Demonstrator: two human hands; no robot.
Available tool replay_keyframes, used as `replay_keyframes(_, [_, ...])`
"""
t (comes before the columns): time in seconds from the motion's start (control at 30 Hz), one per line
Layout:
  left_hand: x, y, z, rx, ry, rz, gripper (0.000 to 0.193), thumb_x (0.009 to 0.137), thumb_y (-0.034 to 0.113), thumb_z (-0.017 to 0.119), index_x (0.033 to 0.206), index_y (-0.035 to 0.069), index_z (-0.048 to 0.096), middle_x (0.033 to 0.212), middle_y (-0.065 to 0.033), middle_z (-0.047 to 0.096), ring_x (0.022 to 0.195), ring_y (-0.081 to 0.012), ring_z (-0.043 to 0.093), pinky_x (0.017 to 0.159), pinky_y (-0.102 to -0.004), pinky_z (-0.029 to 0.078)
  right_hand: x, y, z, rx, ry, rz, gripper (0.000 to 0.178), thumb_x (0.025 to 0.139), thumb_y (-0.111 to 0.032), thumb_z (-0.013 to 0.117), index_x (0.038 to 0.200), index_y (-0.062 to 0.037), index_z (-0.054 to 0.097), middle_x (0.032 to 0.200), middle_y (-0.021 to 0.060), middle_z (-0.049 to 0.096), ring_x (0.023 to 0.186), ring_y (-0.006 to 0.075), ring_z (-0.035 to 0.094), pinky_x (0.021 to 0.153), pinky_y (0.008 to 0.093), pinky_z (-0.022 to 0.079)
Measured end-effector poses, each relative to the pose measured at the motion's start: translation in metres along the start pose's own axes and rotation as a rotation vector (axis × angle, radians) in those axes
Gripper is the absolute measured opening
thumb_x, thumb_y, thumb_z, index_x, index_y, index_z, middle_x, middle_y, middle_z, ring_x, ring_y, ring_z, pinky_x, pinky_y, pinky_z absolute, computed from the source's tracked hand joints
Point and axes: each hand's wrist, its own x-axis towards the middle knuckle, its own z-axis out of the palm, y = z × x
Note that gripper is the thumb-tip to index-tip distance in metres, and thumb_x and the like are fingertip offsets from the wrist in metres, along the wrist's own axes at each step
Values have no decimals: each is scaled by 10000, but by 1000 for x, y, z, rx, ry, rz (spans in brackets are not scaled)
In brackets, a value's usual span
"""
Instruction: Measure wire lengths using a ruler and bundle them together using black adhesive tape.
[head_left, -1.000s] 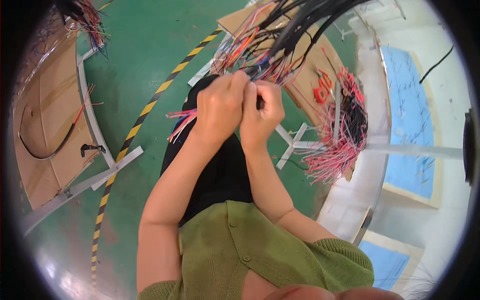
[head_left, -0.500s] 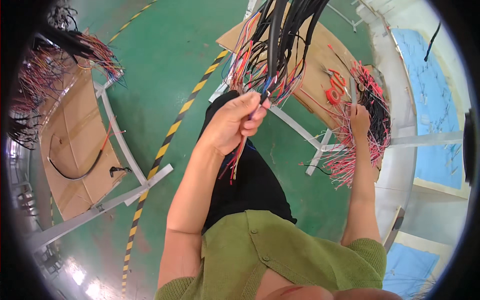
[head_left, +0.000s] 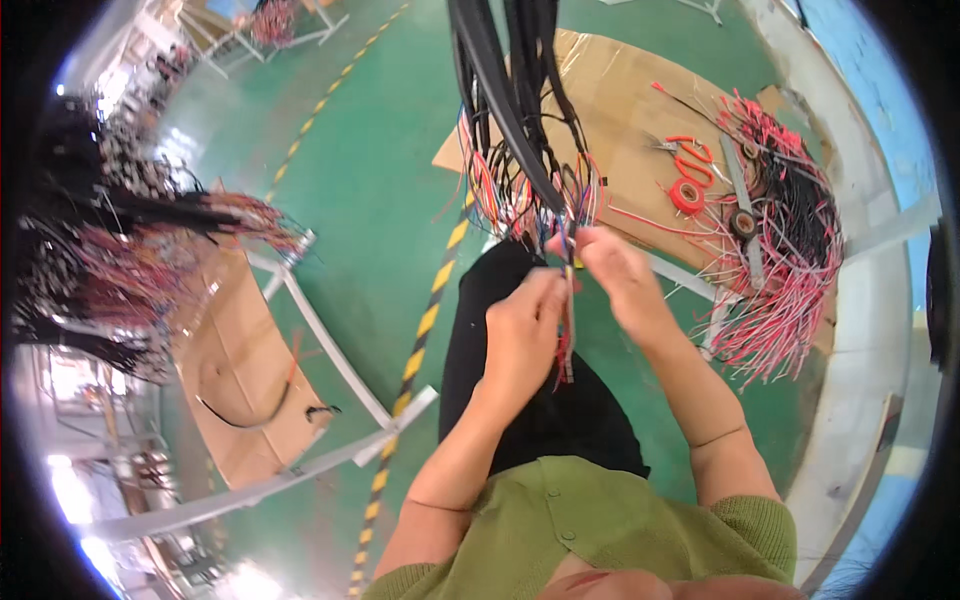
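A thick black-sleeved cable (head_left: 510, 120) hangs down from the top, and thin coloured wires (head_left: 567, 350) come out of its lower end. My left hand (head_left: 525, 325) is closed round these wires just below the sleeve, their loose ends dangling beneath it. Close beside it, my right hand (head_left: 622, 285) has its fingers bent together at the sleeve's end. Blur hides what is between its fingertips. More black cables with red, white and blue wire ends (head_left: 490, 195) hang just behind my hands.
On the cardboard-topped table (head_left: 610, 90) lie orange-handled scissors (head_left: 692, 155), a red tape roll (head_left: 687, 196), a black tape roll (head_left: 743, 223) and a grey metal strip (head_left: 740, 175). Red and white wires (head_left: 775, 335) heap at right. Another cardboard-topped stand (head_left: 250, 370) with wire bundles (head_left: 150, 250) stands left.
My right hand has left the metal strip on the table and come over to the wires by my left hand. The view has shifted, and a black tape roll now shows on the strip.
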Motion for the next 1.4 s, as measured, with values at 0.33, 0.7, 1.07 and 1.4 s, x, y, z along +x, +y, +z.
replay_keyframes(0.33, [80,114,-37,1140,73,1288,242,798,183,660,1009,77,607,865,-52,588,839,-205,586,768,-337,484,-29,-32,-37,334,-6,65,238,1006,-245,424,1064,-44,537,666,-26,446,549,31,352,481,179,252])
replay_keyframes(0.7, [98,196,-20,1122,-685,1068,226,896,266,601,849,83,476,636,-67,535,543,-277,559,454,-390,415,-51,-102,-88,-159,182,-224,270,912,-83,583,1173,-19,554,872,26,620,670,62,519,601,226,429])
replay_keyframes(1.07, [129,212,1,788,-680,1440,522,788,224,695,1237,58,488,1100,-96,561,970,-268,578,628,-377,513,-45,-126,-94,-478,339,-374,261,830,-45,675,1078,0,607,795,76,636,667,108,579,607,264,454])
replay_keyframes(1.4, [135,189,-11,793,-341,1507,338,871,251,623,1134,51,552,919,-105,626,737,-284,624,625,-380,505,-29,-132,-100,-190,270,-134,162,903,-96,614,1027,-2,569,763,41,621,685,76,577,621,246,461])
